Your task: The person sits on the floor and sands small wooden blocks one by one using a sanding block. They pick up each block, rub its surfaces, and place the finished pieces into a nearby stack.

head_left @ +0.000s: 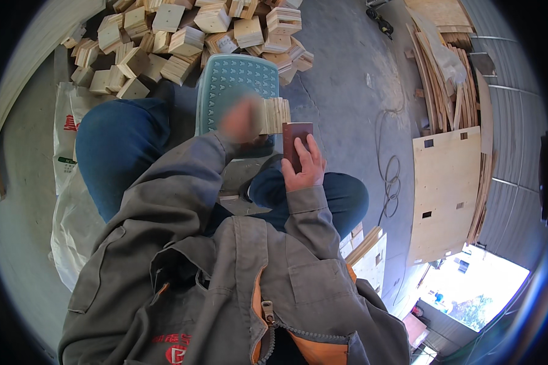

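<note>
Red lettering (185, 338) is marking the jacket (313, 286)
Right hand (305, 163) is gripping brown block (291, 141), long axis pointing forward; blurred left hand (240, 118), grip unclear

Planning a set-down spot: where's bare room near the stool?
Bare: floor between the stool and the cable; the stool's far end, beyond the left hand. Crowded: block pile past the stool; boards right of the cable.
</note>
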The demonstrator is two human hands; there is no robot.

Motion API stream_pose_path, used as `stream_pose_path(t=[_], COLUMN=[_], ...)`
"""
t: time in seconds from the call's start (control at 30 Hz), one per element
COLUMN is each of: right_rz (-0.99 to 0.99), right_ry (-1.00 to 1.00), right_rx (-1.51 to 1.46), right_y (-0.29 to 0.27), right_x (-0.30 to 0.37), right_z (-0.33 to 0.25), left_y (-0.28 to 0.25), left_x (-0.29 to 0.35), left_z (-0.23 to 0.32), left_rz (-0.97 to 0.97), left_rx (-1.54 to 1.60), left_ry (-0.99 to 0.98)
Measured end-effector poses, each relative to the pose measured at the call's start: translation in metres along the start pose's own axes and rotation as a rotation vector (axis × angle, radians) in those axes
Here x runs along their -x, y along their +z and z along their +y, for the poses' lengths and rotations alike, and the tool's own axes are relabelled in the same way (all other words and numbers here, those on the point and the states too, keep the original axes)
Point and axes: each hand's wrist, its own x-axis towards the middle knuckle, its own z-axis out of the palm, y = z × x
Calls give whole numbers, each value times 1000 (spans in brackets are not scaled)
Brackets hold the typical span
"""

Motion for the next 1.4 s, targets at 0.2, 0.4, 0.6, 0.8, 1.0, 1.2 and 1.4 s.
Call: stream_pose_path(t=[0.2, 0.4, 0.6, 0.8, 1.0, 1.2, 1.4], right_rz=[12, 16, 15, -2, -59, -1, 82], right_ry=[48, 86, 78, -44, -124, -86, 96], right_rx=[-9, -8, 91, 52, 1, -146, -289], right_y=[4, 21, 38, 32, 15, 10, 17], right_x=[-17, -68, -98, -70, -28, -3, -1], right_z=[-2, 3, -12, -18, -37, -24, -4], left_y=[7, 17, 14, 19, 18, 17, 8], left_x=[-18, -19, -6, -13, -21, -21, -14], left_z=[-38, -54, -34, -56, -60, -47, -44], left_rz=[-69, 16, 209, 158, 171, 135, 169], left_rx=[59, 80, -194, -139, -193, -254, -232], left_ry=[-148, 51, 201, 209, 188, 132, 129])
